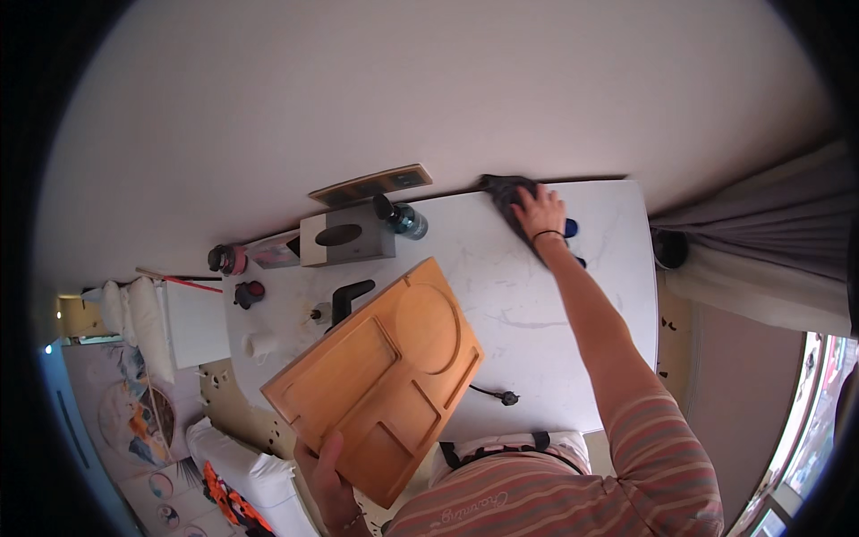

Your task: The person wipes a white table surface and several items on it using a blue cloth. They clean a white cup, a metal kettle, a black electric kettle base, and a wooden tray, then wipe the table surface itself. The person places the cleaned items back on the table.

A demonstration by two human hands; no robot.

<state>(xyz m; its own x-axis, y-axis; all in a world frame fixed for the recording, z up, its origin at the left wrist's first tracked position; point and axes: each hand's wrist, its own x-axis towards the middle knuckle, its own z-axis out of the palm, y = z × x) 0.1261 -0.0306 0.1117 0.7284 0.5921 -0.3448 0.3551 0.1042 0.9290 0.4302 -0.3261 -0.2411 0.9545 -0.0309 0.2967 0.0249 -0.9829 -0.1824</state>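
Note:
My left hand (327, 470) grips the near corner of an orange-brown wooden desk organizer board (376, 382). The board is tilted above the table's front part, its round and rectangular recesses facing up. At the far side of the white marbled table (517, 288), my right hand (542, 213) lies over a dark grey cloth (504, 196), fingers spread across it. The cloth reaches the back edge, by the wall. Just right of that wrist shows a small dark blue object (571, 228), partly hidden by my hand and too covered to identify.
Along the back stand a blue pump bottle (411, 222), a grey tissue box (362, 236) and a pink-and-black bottle (230, 259). A black curved object (350, 299) is partly behind the board. A plug on a black cord (509, 398) lies near the front. Curtains (772, 228) hang at right.

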